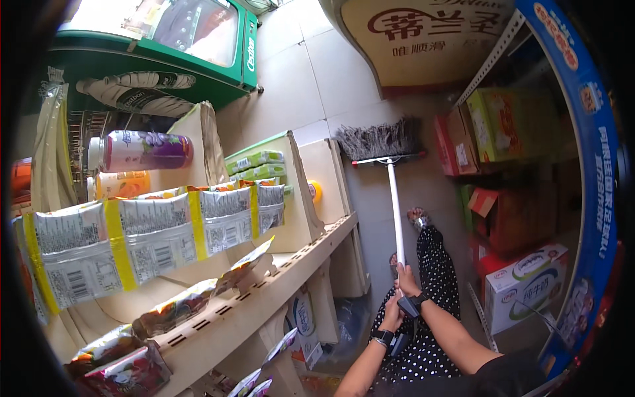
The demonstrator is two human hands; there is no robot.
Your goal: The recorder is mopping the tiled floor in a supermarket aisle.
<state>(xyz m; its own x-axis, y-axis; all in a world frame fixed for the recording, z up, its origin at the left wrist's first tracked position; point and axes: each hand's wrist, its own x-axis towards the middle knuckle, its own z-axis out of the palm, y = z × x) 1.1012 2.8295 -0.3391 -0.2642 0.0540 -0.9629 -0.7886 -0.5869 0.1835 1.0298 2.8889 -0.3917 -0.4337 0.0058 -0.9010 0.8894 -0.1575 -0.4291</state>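
A broom (395, 208) with a white handle and dark grey bristles reaches away from me down the aisle. Its bristle head rests on the tiled floor, with red tips at both ends of the head's bar. My left hand (391, 313) wraps round the lower, grey end of the handle. Just above it, my right hand (408, 283) is closed on the white part, so the two hands almost touch. Both wrists carry dark bands. The fingers' far sides are hidden.
On the left, a shelf (264, 264) holds hanging snack packets (159, 231) and drink bottles (149, 149). A green cooler (248, 59) stands at the far left. Stacked cartons (526, 284) line the right-hand shelf. A large beige display board (430, 46) stands ahead.
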